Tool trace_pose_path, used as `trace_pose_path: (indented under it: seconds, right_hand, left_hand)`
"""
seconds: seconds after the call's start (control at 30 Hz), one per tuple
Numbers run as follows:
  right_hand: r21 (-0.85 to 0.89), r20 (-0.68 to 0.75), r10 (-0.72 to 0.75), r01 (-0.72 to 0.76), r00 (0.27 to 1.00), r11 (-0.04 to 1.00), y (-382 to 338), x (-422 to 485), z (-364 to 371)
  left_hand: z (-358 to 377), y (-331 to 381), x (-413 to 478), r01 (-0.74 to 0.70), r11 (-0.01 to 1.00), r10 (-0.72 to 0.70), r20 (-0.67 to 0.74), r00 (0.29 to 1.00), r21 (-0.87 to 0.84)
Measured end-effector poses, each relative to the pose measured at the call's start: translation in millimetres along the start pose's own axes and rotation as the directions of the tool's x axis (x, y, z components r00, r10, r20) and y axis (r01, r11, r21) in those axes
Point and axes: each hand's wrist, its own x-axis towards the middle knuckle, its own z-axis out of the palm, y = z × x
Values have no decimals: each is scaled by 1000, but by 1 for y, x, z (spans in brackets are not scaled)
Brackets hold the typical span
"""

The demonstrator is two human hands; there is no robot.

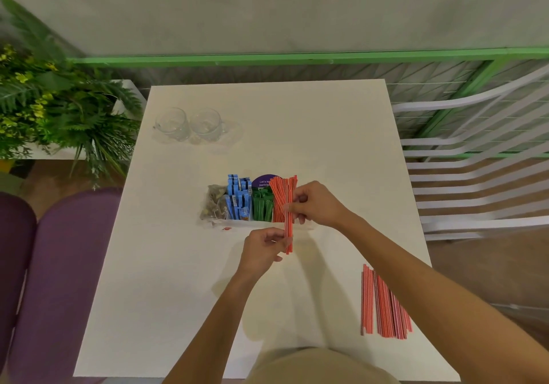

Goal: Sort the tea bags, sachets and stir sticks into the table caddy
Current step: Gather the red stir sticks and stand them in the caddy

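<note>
Item: table caddy [240, 222], mid-table, four compartments side by side, seen from the near side.
- Leftmost: tea bags [212, 205], loosely heaped.
- Next: blue sachets [237, 199], standing on end.
- Next: green sachets [263, 205], upright.
- Rightmost: stir sticks [279, 195], red-striped, fanned and leaning back.

Item: held bundle [288, 236], a thin sheaf of the same sticks, upright just in front of the rightmost compartment. The left hand [261, 250] pinches its lower end; the right hand [318, 205] grips it higher up with curled fingers. Holding it at two points probably squares the ends and keeps the sheaf from splaying before it goes in with the others.

Item: loose sticks [384, 306], a flat row at the near right edge of the table [326, 122], well apart from the caddy. They are likely the remaining stock, within the right hand's reach.

Item: two glass mugs [190, 125], far left corner, clear of the work.

Not made out:
- The caddy walls are pale or clear against the pale table, so its right end and dividers are uncertain.
- The right hand covers the caddy's right corner.
- A purple label [264, 180] behind the green sachets is partly blocked, its text unreadable.
- The sachet print is blurred.
- A small red speck by the caddy's near wall is unidentifiable.
- The stick count in the bundle cannot be told.
</note>
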Motion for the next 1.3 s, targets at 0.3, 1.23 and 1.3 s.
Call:
trace_pose_path:
  seconds: [0.3,1.23,1.3]
  right_hand:
    - [-1,-157,-36,37,987,999,-13,25,-17]
    - [-141,-143,24,-44,989,989,4,34,10]
    - [-98,-168,6,-23,986,995,1,29,6]
  left_hand:
    - [-13,-7,13,-104,960,136,-112,984,259]
    - [-28,-5,45,-175,552,399,-73,914,815]
    - [-27,-5,44,-179,546,407,-72,911,818]
